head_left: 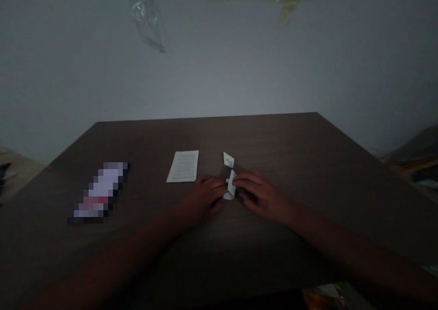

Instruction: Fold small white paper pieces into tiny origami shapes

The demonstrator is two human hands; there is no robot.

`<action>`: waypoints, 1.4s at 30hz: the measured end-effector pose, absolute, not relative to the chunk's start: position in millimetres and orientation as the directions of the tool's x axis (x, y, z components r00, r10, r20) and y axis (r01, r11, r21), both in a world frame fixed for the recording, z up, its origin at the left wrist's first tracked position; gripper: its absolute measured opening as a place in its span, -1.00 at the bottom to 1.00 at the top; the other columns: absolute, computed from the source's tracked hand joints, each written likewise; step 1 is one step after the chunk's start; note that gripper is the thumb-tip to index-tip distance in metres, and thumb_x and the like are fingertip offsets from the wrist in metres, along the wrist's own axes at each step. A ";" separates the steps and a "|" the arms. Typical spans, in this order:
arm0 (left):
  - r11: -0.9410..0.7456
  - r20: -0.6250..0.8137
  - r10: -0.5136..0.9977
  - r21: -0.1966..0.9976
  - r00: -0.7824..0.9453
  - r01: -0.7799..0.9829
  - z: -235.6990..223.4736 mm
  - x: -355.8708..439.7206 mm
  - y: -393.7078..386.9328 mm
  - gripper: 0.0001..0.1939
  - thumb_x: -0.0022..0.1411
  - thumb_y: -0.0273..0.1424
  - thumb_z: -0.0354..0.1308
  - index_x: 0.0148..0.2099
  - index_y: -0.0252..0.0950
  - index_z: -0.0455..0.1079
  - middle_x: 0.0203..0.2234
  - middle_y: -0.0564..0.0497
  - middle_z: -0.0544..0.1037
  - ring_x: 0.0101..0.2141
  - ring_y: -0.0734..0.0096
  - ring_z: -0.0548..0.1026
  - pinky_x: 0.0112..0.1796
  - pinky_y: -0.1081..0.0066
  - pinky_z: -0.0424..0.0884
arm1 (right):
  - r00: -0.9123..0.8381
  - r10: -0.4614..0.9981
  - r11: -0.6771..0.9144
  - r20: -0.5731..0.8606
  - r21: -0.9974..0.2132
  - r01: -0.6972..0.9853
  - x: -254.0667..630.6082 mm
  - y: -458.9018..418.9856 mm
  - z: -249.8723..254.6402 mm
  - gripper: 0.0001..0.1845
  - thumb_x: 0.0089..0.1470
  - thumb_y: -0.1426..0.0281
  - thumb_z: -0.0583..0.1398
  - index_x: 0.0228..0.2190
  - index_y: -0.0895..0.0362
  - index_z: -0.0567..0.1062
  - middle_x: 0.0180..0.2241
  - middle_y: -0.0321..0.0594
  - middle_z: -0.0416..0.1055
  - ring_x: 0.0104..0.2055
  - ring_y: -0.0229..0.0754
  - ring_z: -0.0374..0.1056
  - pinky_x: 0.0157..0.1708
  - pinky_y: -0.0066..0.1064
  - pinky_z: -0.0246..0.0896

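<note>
Between my two hands is a small folded piece of white paper, one flap raised and the lower part lying on the dark brown table. From the left, the bent fingers of my left hand close in on this paper and hold it at its left side. My right hand has its fingers stretched forward, thumb apart, with the fingertips touching the raised flap's right edge. Just beyond lies another small creased white paper piece, with faint marks on it. The fingers partly cover the nearer paper.
A printed white sheet or booklet lies flat beyond my left hand. Farther left is a phone, its screen blurred into blocks. A pale wall with peeling tape rises behind the table. Something colourful shows at the bottom edge.
</note>
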State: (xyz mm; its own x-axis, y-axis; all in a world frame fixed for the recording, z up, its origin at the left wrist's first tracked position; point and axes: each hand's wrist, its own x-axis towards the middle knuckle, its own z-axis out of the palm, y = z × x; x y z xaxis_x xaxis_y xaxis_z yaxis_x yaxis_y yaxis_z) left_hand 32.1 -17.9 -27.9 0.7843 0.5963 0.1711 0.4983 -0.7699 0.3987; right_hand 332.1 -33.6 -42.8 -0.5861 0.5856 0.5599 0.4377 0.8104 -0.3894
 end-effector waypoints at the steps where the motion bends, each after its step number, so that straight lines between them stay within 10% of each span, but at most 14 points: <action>1: -0.778 0.162 0.587 0.382 0.793 0.499 -27.5 32.6 -17.9 -0.55 0.50 -0.59 0.25 0.31 -0.12 0.63 0.27 -0.10 0.78 0.30 -0.07 0.71 0.46 -0.13 0.50 | -0.582 0.580 0.814 0.570 -0.378 0.441 332.5 -33.7 -41.9 -0.52 0.57 0.50 0.27 0.39 -0.03 0.63 0.29 0.02 0.74 0.32 0.12 0.68 0.34 0.13 0.69; 42: -0.787 0.296 0.587 0.430 0.754 0.443 -32.5 28.6 -14.7 -0.76 0.63 -0.53 0.30 0.16 -0.17 0.74 0.19 -0.12 0.84 0.22 0.05 0.78 0.37 -0.05 0.69 | -0.691 0.594 0.797 0.413 -0.418 0.436 339.3 -26.5 -48.5 -0.60 0.60 0.39 0.37 0.35 -0.02 0.76 0.36 -0.04 0.78 0.48 0.11 0.66 0.52 0.16 0.61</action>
